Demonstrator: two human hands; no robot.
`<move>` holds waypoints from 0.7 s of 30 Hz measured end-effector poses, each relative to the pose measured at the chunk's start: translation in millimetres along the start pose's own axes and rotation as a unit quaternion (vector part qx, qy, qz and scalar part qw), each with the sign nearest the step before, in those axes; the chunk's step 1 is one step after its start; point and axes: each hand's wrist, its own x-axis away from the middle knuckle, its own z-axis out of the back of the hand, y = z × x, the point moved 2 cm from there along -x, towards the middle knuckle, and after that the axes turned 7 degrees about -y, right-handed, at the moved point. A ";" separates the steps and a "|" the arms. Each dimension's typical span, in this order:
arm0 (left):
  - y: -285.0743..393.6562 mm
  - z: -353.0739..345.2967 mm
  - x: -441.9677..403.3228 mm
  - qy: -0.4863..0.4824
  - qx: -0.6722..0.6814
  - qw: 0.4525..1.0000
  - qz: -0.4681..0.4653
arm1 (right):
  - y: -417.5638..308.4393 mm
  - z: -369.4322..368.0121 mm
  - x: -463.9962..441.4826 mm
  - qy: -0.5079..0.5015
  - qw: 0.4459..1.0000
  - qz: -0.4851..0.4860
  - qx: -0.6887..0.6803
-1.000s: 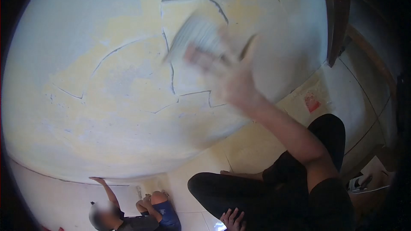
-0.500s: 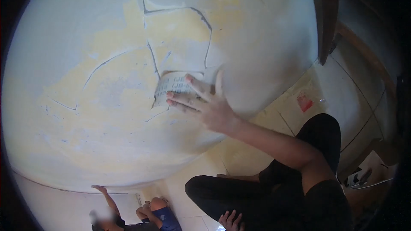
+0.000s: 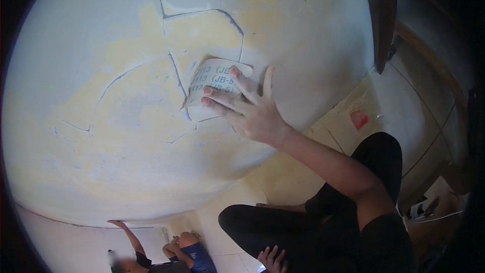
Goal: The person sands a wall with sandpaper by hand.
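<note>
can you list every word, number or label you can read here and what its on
"113 (JB-5)": sheet under the hand, third printed row; start of the row unclear.
"113 (JB": same sheet, the two rows above, endings partly hidden.
Blue shorts: faint mark, too small to read.
Red patch: no readable text.

The bare right arm point(image 3: 328, 167) is bent at the elbow. Its dust-whitened right hand point(image 3: 257, 117) is raised, fingers splayed. The bare left hand point(image 3: 273, 260) is held low, its fingers slightly parted.
</note>
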 end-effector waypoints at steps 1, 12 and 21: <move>2.2 -0.9 -0.1 0.004 -0.001 1.000 -0.002 | 8.8 5.5 -5.2 0.010 1.000 0.006 0.006; 2.4 -4.1 -1.7 0.024 -0.017 1.000 -0.003 | -25.8 -12.2 4.7 -0.034 0.998 0.022 -0.052; -1.6 -9.7 4.3 0.055 0.000 0.998 -0.004 | 30.3 32.2 -43.0 0.088 0.983 -0.151 0.045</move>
